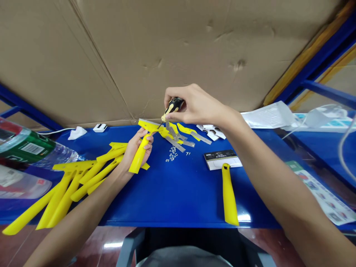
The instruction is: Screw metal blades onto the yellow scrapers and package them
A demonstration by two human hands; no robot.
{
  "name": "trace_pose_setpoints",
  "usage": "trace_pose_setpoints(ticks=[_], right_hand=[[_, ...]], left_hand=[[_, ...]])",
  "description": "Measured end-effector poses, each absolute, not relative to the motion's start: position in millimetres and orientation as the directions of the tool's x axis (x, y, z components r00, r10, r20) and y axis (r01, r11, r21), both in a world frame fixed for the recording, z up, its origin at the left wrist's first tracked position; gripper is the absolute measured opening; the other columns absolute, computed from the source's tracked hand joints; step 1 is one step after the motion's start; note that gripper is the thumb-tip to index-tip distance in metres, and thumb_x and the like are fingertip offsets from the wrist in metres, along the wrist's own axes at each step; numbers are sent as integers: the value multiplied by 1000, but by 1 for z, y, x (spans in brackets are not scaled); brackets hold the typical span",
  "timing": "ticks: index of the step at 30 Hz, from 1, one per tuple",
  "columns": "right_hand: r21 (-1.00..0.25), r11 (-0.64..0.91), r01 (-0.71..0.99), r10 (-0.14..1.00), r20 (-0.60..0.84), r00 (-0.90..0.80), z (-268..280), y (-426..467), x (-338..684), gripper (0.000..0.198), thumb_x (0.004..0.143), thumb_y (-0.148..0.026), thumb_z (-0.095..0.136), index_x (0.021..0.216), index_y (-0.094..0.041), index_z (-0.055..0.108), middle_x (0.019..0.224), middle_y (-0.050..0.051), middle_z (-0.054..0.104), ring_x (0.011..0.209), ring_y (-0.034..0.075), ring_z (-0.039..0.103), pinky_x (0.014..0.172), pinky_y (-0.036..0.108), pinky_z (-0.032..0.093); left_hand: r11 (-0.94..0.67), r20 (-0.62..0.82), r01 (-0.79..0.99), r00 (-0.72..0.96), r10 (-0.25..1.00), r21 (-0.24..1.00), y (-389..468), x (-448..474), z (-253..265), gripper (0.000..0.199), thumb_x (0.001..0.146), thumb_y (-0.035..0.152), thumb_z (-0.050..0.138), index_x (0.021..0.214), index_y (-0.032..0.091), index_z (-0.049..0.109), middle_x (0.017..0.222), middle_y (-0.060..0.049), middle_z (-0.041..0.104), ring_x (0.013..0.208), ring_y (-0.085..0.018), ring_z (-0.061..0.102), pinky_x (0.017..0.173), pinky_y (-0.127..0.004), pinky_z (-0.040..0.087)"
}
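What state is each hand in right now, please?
Left hand: closed, holding a yellow scraper by its handle.
Right hand: closed, holding a black-and-yellow screwdriver.

The head view looks forward and down over a blue table (pixel 180 196), close up.

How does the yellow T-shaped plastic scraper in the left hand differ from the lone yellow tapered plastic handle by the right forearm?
The yellow T-shaped plastic scraper is gripped in the left hand; the lone yellow tapered plastic handle lies on the blue table. The scraper has a wide crosspiece; the lone handle shows none. Both share the yellow colour and a long grip.
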State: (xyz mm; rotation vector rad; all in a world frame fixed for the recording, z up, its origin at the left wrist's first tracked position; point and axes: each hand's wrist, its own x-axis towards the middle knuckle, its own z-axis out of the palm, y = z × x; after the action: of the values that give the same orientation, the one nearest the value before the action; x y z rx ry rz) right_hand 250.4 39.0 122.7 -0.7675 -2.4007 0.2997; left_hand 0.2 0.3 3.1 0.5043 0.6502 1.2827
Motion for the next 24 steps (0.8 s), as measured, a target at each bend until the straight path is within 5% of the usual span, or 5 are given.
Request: trace_pose_setpoints(ticks=[11, 16, 21, 24], right_hand=[[-360, 826, 434, 563, 541, -625, 117, 44, 248, 28, 91, -40, 79, 98, -22, 59, 89, 1, 70, 81, 19, 59, 78, 35, 46], [-511, 767, 387, 641, 587, -495, 119, 43, 248, 39, 96, -49, 76, 115, -28, 50, 102, 3, 72, 89, 21, 65, 77, 34, 50], [-656, 702, 277, 707, 597, -379, 135, 36, 258, 26, 105, -47, 62, 116, -30, 45, 107, 3, 70, 91, 21, 70, 78, 35, 55], [-566, 685, 459, 725, 467, -506, 136, 39, 266, 22, 100, -43, 68, 108, -27, 56, 99, 4, 72, 82, 21, 67, 69, 34, 50]], left_hand=[[221, -159, -680, 153, 975, 699, -1, 3, 4, 26, 93, 6, 65, 114, 21, 61, 115, -6, 67, 64, -2, 61, 43, -7, 41], [175, -122, -683, 125, 985, 709, -5, 4, 16, 26, 90, 6, 68, 108, 23, 60, 107, -1, 66, 62, -2, 61, 41, -7, 39], [136, -68, -700, 124, 990, 701, -9, 2, 26, 26, 88, 7, 70, 107, 24, 62, 104, 0, 66, 61, -2, 61, 39, -7, 37], [107, -34, -709, 118, 993, 697, -9, -3, 29, 25, 88, 8, 70, 106, 24, 63, 103, 0, 67, 60, -2, 60, 38, -7, 36]])
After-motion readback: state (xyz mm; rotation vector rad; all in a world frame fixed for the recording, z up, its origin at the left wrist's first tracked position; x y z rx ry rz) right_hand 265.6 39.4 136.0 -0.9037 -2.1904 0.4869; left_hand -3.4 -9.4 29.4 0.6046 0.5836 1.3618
